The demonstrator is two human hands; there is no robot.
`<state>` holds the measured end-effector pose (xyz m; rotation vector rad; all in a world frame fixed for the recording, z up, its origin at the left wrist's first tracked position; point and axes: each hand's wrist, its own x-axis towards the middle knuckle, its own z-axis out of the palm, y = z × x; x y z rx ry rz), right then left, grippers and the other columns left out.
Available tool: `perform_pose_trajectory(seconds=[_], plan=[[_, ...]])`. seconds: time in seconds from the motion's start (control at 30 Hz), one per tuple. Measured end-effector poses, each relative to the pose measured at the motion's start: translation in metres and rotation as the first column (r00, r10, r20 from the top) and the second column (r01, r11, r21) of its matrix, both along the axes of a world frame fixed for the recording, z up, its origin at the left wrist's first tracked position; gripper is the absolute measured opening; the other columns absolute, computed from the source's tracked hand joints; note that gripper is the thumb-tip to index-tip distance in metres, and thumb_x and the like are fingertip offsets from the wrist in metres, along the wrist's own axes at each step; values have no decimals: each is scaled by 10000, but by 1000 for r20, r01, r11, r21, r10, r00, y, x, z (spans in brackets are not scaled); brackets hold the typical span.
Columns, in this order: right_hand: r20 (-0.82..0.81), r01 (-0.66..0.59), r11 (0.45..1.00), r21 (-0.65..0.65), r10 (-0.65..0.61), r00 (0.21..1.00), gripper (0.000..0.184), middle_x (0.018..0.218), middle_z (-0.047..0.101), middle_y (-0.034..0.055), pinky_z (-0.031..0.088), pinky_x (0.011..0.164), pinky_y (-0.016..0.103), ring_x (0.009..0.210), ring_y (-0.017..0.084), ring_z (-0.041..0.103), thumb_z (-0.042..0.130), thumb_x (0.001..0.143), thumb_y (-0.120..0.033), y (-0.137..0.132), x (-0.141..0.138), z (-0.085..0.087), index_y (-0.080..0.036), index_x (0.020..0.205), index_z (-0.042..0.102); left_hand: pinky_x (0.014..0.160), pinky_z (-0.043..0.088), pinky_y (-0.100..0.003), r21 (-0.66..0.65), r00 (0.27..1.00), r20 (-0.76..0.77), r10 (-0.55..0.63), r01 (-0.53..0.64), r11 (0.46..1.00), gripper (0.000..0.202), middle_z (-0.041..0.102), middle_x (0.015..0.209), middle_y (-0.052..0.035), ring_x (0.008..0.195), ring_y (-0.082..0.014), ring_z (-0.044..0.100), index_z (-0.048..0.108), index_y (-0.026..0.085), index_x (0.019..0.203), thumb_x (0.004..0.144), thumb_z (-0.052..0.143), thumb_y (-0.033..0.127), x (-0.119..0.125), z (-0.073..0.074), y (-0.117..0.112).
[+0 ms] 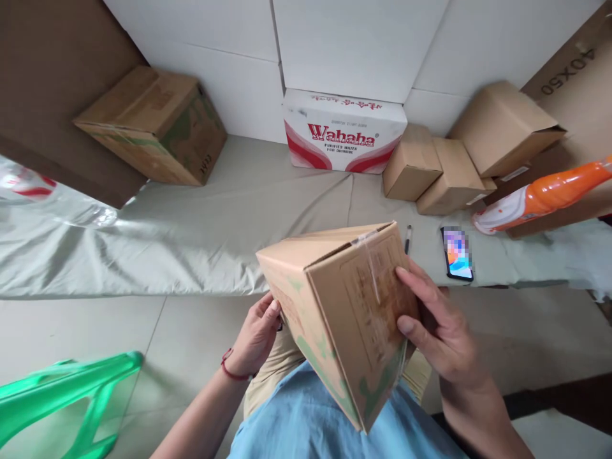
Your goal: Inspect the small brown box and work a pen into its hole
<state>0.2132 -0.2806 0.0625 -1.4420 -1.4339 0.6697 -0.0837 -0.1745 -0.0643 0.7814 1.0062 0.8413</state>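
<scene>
I hold a brown cardboard box (344, 312) with green print and clear tape on its seam, tilted on one corner over my lap. My left hand (258, 335), with a red string at the wrist, grips the box's left side. My right hand (437, 325) presses flat against its taped right face, fingers spread over the edge.
A grey cloth (191, 229) covers the floor ahead. On it lie a phone (458, 254) and a pen (408, 239). A Wahaha water carton (342, 131), several brown boxes (153, 124) and an orange-and-white bottle (540, 197) stand along the wall. A green plastic stool (62, 395) is at lower left.
</scene>
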Motion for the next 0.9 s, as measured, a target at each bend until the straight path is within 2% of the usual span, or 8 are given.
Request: perform_pose_trajectory(seconds=[0.1,0.23,0.37,0.47,0.57,0.63,0.73,0.9], plan=[[-137,112,988,-103,-125,983,547,1632,595,5,407,1313,477,1532,277,548,703,1037,-422,0,3,-13,-395,1574,606,552,502,-220,-67,998,23,-59,60,996,521,741,786,-44,602,-121,589,811,158,894,743,941,639,3,7,3],[-356,288,940,-185,-338,871,540,1683,534,-27,430,1295,419,1586,260,476,657,1049,-515,5,11,-27,-388,1572,606,605,523,-239,-74,991,113,-66,75,994,476,721,742,-49,668,-157,624,818,167,844,765,913,626,6,22,2],[-522,343,902,-263,-432,735,592,1576,650,14,619,1088,426,1458,301,623,712,974,-609,10,25,-41,-347,1503,669,689,550,-277,-16,995,104,-7,8,1000,429,748,803,-61,737,-179,641,850,176,919,793,888,585,4,30,-2],[-592,307,910,-279,-414,691,599,1399,769,64,685,890,417,1259,314,756,717,958,-630,7,34,-49,-309,1464,703,799,581,-333,42,993,103,53,-58,997,390,775,857,-70,816,-219,683,856,196,913,800,885,568,2,34,-5],[-587,270,924,-271,-381,715,562,1122,851,79,683,745,400,1045,307,825,629,996,-688,0,37,-51,-299,1380,760,843,582,-364,92,992,111,60,-71,993,358,746,801,-69,846,-248,691,822,196,822,843,858,552,1,37,-5],[-565,271,932,-240,-362,742,537,1017,857,81,674,710,397,933,297,836,612,1004,-689,-4,36,-48,-292,1313,799,818,575,-339,102,990,118,81,-94,990,364,715,766,-51,796,-216,662,793,192,774,847,862,542,0,36,-2],[-466,317,928,-194,-372,803,392,1030,861,60,663,735,375,852,258,827,694,1002,-540,-7,33,-45,-302,1289,818,773,563,-292,90,980,136,145,-158,983,386,692,761,-25,746,-168,617,776,195,744,807,899,555,0,32,3],[-143,357,927,-114,-371,918,366,1101,858,25,643,838,339,892,225,811,718,1009,-417,-13,39,-53,-321,1354,794,836,605,-332,57,959,144,243,-253,966,442,782,868,-62,844,-214,709,849,198,876,818,843,636,4,32,3]])
